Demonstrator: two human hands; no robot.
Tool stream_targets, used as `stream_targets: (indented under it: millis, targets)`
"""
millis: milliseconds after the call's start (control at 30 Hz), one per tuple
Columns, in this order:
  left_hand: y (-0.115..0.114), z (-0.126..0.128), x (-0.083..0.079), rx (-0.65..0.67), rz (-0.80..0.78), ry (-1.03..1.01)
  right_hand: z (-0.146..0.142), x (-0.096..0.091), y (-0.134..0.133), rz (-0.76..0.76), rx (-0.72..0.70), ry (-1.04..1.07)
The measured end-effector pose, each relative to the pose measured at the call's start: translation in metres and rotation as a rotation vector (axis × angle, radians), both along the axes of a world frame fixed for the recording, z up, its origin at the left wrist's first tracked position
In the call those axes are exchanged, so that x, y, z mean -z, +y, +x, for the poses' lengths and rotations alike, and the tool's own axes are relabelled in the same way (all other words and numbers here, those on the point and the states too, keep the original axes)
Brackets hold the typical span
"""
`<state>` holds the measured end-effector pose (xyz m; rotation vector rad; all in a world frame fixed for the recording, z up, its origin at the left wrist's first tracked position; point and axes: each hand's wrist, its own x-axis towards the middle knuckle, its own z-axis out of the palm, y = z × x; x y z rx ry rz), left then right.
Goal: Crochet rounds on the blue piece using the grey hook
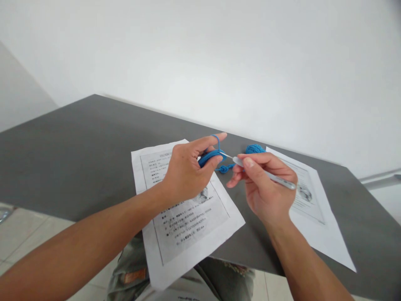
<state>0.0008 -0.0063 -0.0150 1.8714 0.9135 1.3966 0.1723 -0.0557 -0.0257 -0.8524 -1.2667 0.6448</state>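
My left hand (191, 167) pinches a blue crocheted piece (209, 158) between thumb and fingers. A strand of blue yarn (218, 142) loops over its raised index finger and runs down to the piece. In my right hand (269, 184) is a crochet hook (280, 179) with a pale grey handle, held like a pen. Its thin metal tip points left and meets the blue piece near my left thumb. Behind my right hand lies a ball of blue yarn (255, 149), partly hidden. A small blue yarn tangle (224, 169) rests between my hands.
One printed sheet (191, 225) lies under my left hand and hangs over the front edge of the dark grey table (78, 146). Another printed sheet (328, 238) lies on the right, partly behind my right hand and forearm. A white wall (200, 62) stands behind the table.
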Motion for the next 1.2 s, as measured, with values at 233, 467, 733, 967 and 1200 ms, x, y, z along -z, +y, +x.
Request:
stream_targets:
  millis: [233, 467, 733, 967, 1200]
  targets:
    - [0.000, 0.003, 0.000, 0.022, -0.091, -0.131, 0.004, -0.001, -0.001, 0.412, 0.232, -0.572]
    - [-0.005, 0.006, 0.006, 0.059, -0.054, -0.185, -0.001, 0.000, 0.005, 0.534, 0.287, -0.654]
    - [0.000, 0.003, 0.004, 0.318, -0.261, -0.526, -0.004, -0.002, -0.001, 0.449, 0.271, -0.402]
    - [-0.003, 0.004, 0.001, 0.333, -0.338, -0.608, -0.003, -0.003, -0.004, 0.453, 0.281, -0.462]
    - [-0.001, 0.005, -0.004, 0.384, -0.605, -0.701, -0.003, 0.002, -0.004, 0.623, 0.387, -0.719]
